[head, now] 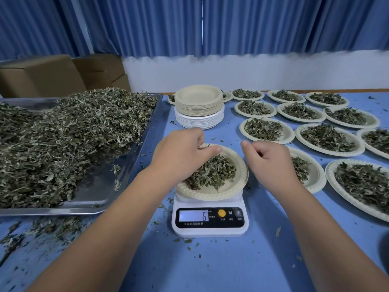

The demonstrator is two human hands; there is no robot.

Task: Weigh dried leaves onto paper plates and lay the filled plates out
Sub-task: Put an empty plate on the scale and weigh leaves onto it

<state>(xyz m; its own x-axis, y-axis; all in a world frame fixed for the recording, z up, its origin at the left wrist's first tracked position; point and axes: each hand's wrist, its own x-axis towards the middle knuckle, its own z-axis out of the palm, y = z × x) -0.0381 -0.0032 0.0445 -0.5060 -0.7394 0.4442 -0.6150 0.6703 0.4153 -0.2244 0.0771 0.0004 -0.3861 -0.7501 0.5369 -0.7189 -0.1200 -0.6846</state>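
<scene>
Caught the left hand over the plate on the scale, fingers curled round a clump of leaves above the plate's far rim. Could not tell contact with the rim. Saw the right hand hovering just beside the plate's right rim, fingers curled under, back to camera. Could not tell empty or holding.

Found scale and plate near the middle of the front edge of the table. Found the tray with the loose pile at the left edge, filled plates spread toward the right edge and far right corner, empty stack near the far edge.

Read 6 on the display. Target unknown, so could not judge closeness.

Judged the step as topping up:
- Best done by letting go a few flakes at a time, low over the heap, then pausing for the reading to settle
- Needed both hands and forearms off plate and scale, else a false reading
- Noted the plate overhanging the scale, so likely tippy; worth keeping leaves centred
- Risked overshoot with a full dump; light stuff, likely easy to scatter
</scene>
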